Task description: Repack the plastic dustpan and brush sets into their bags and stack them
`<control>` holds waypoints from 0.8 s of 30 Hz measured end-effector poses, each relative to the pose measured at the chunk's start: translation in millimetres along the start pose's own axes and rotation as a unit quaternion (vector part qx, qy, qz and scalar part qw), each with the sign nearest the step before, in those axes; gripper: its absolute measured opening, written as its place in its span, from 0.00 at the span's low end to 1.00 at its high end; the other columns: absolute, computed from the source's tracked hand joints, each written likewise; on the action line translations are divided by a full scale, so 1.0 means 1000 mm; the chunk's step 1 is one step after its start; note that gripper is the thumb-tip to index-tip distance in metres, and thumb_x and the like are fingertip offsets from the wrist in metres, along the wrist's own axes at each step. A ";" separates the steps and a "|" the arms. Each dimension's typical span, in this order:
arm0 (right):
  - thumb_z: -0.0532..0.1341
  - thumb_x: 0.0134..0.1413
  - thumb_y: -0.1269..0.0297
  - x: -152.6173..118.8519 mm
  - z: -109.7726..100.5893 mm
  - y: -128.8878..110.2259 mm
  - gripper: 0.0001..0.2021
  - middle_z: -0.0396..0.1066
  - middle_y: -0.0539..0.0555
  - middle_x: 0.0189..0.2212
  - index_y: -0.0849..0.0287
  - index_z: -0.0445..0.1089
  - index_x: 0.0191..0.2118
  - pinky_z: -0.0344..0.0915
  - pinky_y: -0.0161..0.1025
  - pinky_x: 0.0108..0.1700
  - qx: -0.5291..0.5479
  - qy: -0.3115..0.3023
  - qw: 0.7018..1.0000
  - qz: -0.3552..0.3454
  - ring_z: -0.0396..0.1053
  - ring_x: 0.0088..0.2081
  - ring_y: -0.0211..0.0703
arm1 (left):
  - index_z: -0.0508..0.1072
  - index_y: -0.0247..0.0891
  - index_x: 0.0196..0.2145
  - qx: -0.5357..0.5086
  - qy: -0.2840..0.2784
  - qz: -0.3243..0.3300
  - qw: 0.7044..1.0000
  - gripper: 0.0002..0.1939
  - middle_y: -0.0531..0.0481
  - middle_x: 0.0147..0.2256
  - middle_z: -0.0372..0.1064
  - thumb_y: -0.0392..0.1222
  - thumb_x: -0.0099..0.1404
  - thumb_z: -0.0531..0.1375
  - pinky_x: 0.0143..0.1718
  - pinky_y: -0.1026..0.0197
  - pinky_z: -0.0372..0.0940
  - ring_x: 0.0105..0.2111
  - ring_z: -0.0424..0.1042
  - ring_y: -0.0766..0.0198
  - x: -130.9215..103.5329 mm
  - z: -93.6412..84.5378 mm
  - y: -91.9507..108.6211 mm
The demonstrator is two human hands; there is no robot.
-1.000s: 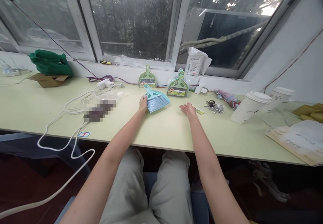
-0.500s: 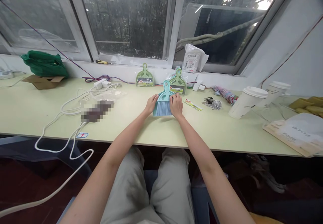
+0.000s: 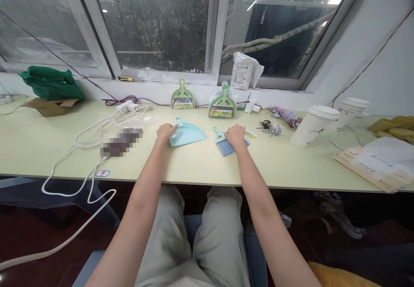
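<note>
My left hand is closed on the left edge of a light blue dustpan, which lies on the pale yellow-green table. To the right, my right hand grips a small brush with blue bristles, its handle pointing up and left. A gap separates dustpan and brush. Partly behind my right hand lies a green and yellow label strip. Two packaged green dustpan sets, one on the left and one on the right, stand against the wall.
White cables and a pixelated dark object lie at left, near a green bag on cardboard. At right are keys, white cups and a paper bag.
The dustpan and brush, together between both hands before, are now apart. My left hand has moved left with the dustpan; my right hand has moved slightly right with the brush.
</note>
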State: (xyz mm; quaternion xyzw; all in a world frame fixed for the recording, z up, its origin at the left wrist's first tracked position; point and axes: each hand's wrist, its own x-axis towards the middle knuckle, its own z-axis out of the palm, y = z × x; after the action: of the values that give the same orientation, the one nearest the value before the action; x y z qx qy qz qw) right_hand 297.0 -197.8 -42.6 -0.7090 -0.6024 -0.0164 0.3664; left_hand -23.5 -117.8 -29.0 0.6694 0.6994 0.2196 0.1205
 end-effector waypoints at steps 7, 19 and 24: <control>0.67 0.42 0.57 -0.001 0.002 -0.013 0.13 0.73 0.67 0.40 0.62 0.74 0.30 0.48 0.59 0.56 -0.173 -0.104 0.979 0.012 0.64 0.51 0.61 | 0.75 0.38 0.38 0.025 0.059 0.029 0.998 0.18 0.36 0.43 0.73 0.53 0.61 0.54 0.42 0.51 0.62 0.46 0.69 0.45 -0.009 0.003 0.005; 0.61 0.51 0.57 -0.013 0.002 -0.050 0.11 0.76 0.55 0.41 0.54 0.76 0.37 0.54 0.45 0.51 -0.074 -0.123 0.987 -0.077 0.68 0.47 0.49 | 0.72 0.42 0.29 -0.036 -0.111 0.350 0.929 0.18 0.45 0.34 0.73 0.48 0.67 0.46 0.37 0.59 0.59 0.36 0.70 0.56 -0.050 0.034 0.067; 0.61 0.52 0.53 -0.016 0.007 -0.050 0.12 0.76 0.55 0.43 0.52 0.77 0.38 0.53 0.44 0.51 -0.086 -0.133 0.984 -0.080 0.67 0.48 0.50 | 0.70 0.38 0.42 0.054 0.015 0.457 0.887 0.11 0.42 0.41 0.69 0.38 0.60 0.55 0.43 0.56 0.59 0.43 0.66 0.53 -0.060 0.035 0.073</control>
State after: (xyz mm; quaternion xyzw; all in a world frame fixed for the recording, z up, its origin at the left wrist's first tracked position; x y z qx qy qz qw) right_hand 246.9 -207.1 -30.2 -0.6833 -0.6968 -0.0034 0.2182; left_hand 61.9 -172.0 -32.9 0.9172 0.3282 0.2221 -0.0403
